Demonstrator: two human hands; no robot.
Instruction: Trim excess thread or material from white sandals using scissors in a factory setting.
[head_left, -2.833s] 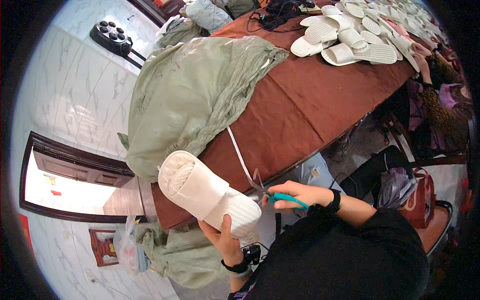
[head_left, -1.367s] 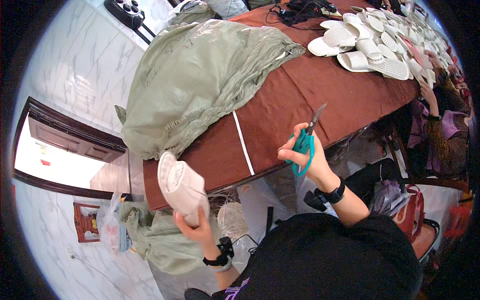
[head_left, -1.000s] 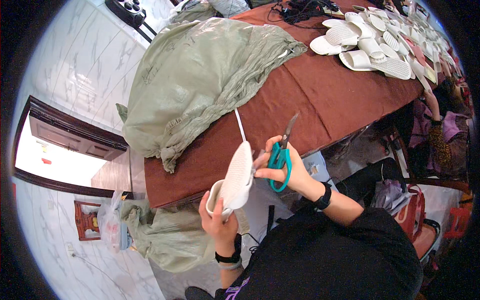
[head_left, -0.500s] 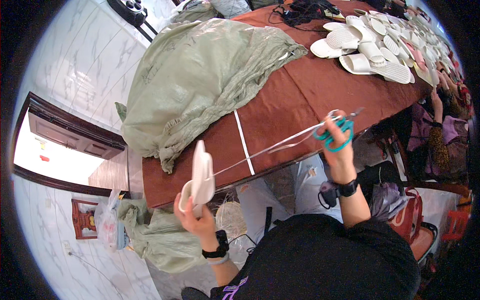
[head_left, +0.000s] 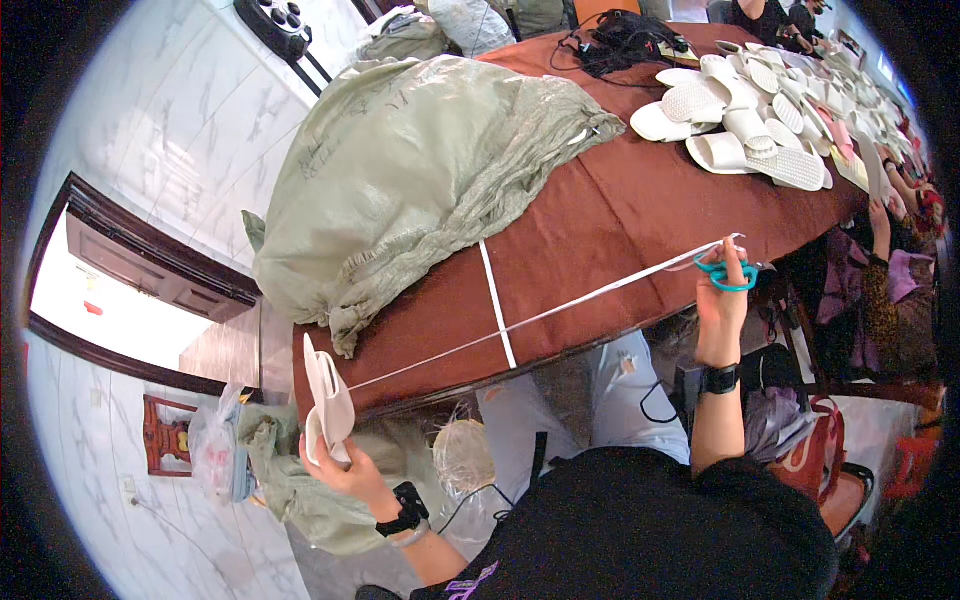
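Observation:
My left hand [head_left: 352,482] grips a white slipper [head_left: 331,396] by its lower end, beyond the table's near left edge; it may be a pair, I cannot tell. From the slipper a thin pale strip [head_left: 590,298] runs taut across to my right hand [head_left: 722,312]. My right fingers are closed on the strip's far end. Teal-handled scissors [head_left: 727,287] hang around those same fingers, their blades pointing away to the right.
A brown cloth covers the table [head_left: 590,210], marked by a white line [head_left: 496,305]. A bulging pale green sack [head_left: 420,170] lies on it. Several white slippers [head_left: 745,125] are heaped at the far right, near other people. Black cables [head_left: 622,42] lie at the back.
My hands have moved farther apart, the left with the slipper toward the lower left, the right with the scissors to the right. The strip between them is longer and straighter.

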